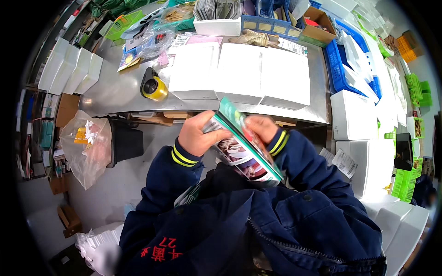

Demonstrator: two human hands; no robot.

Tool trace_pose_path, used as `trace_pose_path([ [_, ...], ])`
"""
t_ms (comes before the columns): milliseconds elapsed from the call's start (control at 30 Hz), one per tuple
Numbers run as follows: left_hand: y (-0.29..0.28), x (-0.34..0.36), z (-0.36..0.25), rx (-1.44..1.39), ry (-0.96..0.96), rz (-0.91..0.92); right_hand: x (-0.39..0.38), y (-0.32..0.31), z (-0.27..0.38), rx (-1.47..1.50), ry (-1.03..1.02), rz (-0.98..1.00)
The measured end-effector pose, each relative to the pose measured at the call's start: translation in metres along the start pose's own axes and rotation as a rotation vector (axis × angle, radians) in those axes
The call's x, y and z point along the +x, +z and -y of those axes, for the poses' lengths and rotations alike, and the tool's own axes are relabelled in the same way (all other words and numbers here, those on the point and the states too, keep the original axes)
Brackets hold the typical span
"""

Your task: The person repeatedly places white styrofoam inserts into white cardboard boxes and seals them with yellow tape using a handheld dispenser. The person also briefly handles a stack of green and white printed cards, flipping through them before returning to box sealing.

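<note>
Close in front of my body, I hold a printed package with green edges and dark food pictures. It is tilted, its upper end towards the table and its lower end near my jacket. My left hand grips its upper left side, thumb across the printed face. My right hand, slightly blurred, is closed at the upper right edge, where a green and red side shows. Whether it is one carton or several flat sleeves together, I cannot tell. Beyond my hands stand three white boxes in a row on the metal table.
A yellow tape roll in a black dispenser stands left of the boxes. Behind are a glove, blue bins and a brown carton. A bag-lined black bin stands at left. White boxes and a blue crate line the right.
</note>
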State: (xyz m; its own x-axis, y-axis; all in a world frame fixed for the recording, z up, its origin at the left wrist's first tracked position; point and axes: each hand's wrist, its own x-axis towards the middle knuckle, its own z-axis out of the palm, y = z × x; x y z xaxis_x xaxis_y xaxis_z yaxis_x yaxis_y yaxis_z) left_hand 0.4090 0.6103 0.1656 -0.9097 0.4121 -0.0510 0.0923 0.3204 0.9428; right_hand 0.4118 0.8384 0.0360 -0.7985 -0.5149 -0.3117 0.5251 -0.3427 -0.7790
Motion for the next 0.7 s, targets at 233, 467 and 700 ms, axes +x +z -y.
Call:
trace_pose_path([
  [233,0.005,0.005,0.024,0.034,-0.096,0.02,-0.007,0.039,-0.058,0.117,-0.036,0.328],
  [467,-0.009,0.016,0.035,-0.074,-0.117,-0.193,-0.057,0.029,0.049,-0.752,0.041,0.159],
  [700,-0.027,0.013,0.078,-0.286,-0.141,0.046,-0.066,0.028,0.089,-1.147,-0.63,-0.01],
])
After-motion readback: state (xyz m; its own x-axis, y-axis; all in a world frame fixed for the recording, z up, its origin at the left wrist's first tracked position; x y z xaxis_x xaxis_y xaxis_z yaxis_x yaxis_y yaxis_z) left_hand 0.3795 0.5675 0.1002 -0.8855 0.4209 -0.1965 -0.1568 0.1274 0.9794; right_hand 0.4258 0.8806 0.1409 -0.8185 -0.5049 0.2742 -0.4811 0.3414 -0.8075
